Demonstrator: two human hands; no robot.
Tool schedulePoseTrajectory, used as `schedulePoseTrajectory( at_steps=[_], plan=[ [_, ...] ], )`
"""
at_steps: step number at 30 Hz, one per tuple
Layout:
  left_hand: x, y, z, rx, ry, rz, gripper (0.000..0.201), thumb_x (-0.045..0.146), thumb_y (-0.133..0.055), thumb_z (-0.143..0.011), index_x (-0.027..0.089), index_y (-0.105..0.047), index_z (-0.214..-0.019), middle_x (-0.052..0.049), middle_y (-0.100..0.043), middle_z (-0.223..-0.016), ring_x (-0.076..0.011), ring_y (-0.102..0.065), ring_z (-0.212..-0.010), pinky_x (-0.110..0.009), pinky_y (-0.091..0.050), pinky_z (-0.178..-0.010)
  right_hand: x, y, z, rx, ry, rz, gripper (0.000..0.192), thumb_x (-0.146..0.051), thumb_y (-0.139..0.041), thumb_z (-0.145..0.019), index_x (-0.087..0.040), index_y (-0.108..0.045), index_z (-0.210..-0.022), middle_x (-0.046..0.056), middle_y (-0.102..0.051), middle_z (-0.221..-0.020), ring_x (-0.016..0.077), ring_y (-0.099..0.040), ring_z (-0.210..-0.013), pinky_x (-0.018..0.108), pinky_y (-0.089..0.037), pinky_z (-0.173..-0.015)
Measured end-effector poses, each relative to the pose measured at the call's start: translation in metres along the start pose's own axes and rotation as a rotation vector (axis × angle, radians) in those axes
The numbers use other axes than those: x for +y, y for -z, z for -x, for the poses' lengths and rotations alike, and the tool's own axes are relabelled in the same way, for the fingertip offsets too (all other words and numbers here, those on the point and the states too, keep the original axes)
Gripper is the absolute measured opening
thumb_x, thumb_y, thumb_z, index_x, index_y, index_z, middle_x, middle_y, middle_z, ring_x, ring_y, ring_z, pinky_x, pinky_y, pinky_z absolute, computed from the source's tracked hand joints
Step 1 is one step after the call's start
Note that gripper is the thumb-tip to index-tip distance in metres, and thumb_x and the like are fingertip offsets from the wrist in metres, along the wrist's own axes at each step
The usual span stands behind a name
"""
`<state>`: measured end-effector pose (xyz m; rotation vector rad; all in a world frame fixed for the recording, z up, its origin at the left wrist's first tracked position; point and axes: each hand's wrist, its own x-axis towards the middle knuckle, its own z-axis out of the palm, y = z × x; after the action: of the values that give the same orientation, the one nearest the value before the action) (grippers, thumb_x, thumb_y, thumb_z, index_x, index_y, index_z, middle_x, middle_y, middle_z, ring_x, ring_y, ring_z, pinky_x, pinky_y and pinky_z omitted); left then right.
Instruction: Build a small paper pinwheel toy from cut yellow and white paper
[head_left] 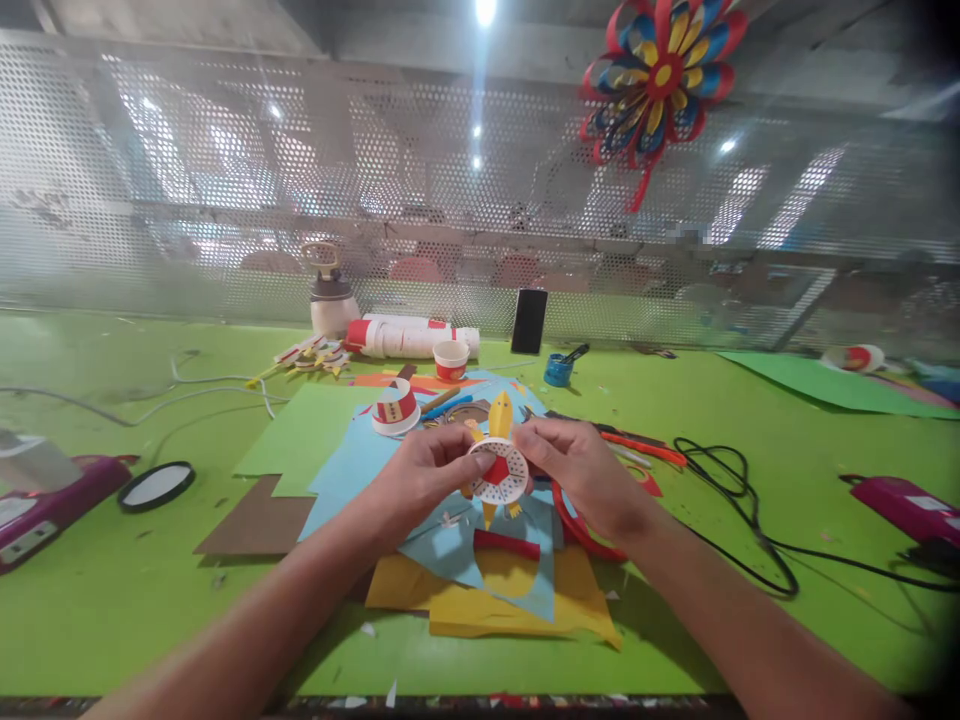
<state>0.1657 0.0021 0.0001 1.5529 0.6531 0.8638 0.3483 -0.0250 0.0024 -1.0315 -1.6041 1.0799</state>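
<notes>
Green covers the whole table (105, 600), and behind it stands a wall of perforated metal with a paper pinwheel (660, 75) hanging at the top right. At the far left lies a pink tool (45, 500), next to it a round black-rimmed lens (156, 485), and farther back some white cables (195, 390). Near the middle are sheets of coloured paper (517, 600) in green, brown, blue and yellow, piled loosely over each other, with a small red and white paper cup (395, 408) standing on them. The left hand (420, 475) and the right hand (581, 470) meet above this pile and hold a small paper craft (501, 470), a white dotted disc with a red centre and yellow pieces sticking out. The fingers of both hands pinch its edges from opposite sides, so it hangs in the air, not touching the table. Just under the right hand lie red scissors (577, 525), and further right a black cable (742, 520) runs to another pink tool (907, 505). I think the glued yellow pieces could come loose or bend if the pinch presses too hard, because thin paper is weak. The wrist could also catch the scissors below.
</notes>
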Motion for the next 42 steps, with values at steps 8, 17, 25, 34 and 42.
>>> schedulePoseTrajectory(
  at_steps=[8,17,25,34,42],
  plan=[
    [-0.003,0.000,-0.001,0.002,0.043,0.036,0.023,0.034,-0.063,-0.077,0.012,-0.066,-0.074,-0.002,-0.057,-0.068,-0.0112,-0.047,-0.062,-0.024,-0.036,-0.059,0.005,-0.002,-0.002,0.022,-0.083,-0.164,0.041,-0.051,-0.058,-0.081,-0.015,-0.057,-0.062,-0.001,-0.053,-0.060,0.0085,-0.046,-0.053,0.025,-0.038,-0.054],
    [-0.012,0.001,-0.003,0.022,0.109,0.424,0.018,0.029,-0.061,-0.080,0.012,-0.067,-0.084,-0.008,-0.066,-0.082,-0.0137,-0.056,-0.071,-0.027,-0.043,-0.068,0.019,-0.002,-0.011,0.056,-0.223,-0.394,0.035,-0.046,-0.063,-0.078,-0.012,-0.061,-0.072,0.000,-0.057,-0.060,0.0079,-0.049,-0.050,0.022,-0.039,-0.047],
    [-0.014,0.010,-0.007,0.220,0.070,0.411,0.021,0.031,-0.065,-0.076,0.012,-0.065,-0.085,-0.009,-0.066,-0.088,-0.0128,-0.056,-0.073,-0.024,-0.042,-0.063,0.026,-0.006,-0.011,0.082,-0.300,-0.378,0.033,-0.044,-0.070,-0.072,-0.012,-0.062,-0.072,0.002,-0.059,-0.061,0.0091,-0.051,-0.050,0.023,-0.039,-0.047],
    [-0.010,0.007,-0.008,0.281,0.051,0.462,0.014,0.027,-0.067,-0.073,0.013,-0.063,-0.074,-0.007,-0.064,-0.082,-0.0140,-0.057,-0.074,-0.030,-0.045,-0.076,0.023,-0.024,0.000,-0.099,-0.246,-0.341,0.025,-0.037,-0.068,-0.077,-0.012,-0.068,-0.081,0.005,-0.062,-0.077,0.0137,-0.056,-0.073,0.028,-0.043,-0.068],
    [-0.009,0.001,-0.005,0.200,0.051,0.436,0.016,0.028,-0.064,-0.075,0.013,-0.061,-0.072,-0.005,-0.064,-0.072,-0.0123,-0.057,-0.061,-0.030,-0.045,-0.068,0.026,-0.030,0.001,-0.040,-0.203,-0.229,0.032,-0.044,-0.065,-0.078,-0.013,-0.065,-0.072,0.002,-0.058,-0.065,0.0122,-0.049,-0.063,0.028,-0.040,-0.062]
  ],
)
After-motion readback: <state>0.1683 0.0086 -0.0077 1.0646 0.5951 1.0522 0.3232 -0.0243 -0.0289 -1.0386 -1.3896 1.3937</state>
